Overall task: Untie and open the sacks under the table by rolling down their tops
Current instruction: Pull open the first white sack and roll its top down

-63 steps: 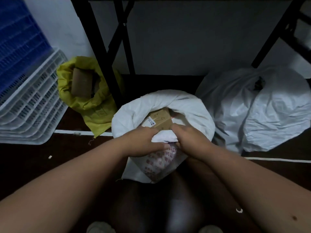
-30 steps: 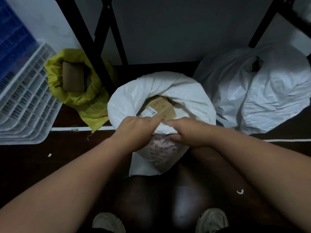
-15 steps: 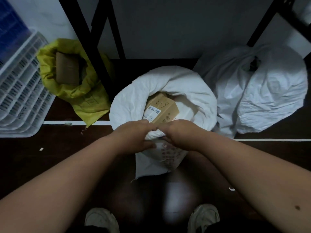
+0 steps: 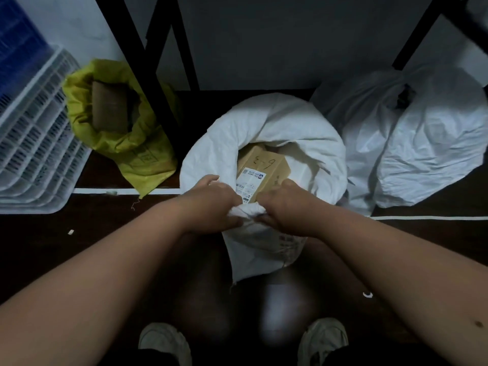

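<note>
Your left hand [image 4: 211, 204] and right hand [image 4: 284, 207] grip the middle white sack [image 4: 266, 143]'s near rim mid-roll; the yellow sack [image 4: 126, 143] is open, the far-right sack [image 4: 422, 143] looks tied.

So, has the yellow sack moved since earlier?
No. The yellow sack still sits just left of the black table leg, its lower corner on the white floor line; only the camera shifted.

Bare forearms, no sleeves; pale worn shoes [image 4: 165, 344]; dark trousers at knees.
</note>
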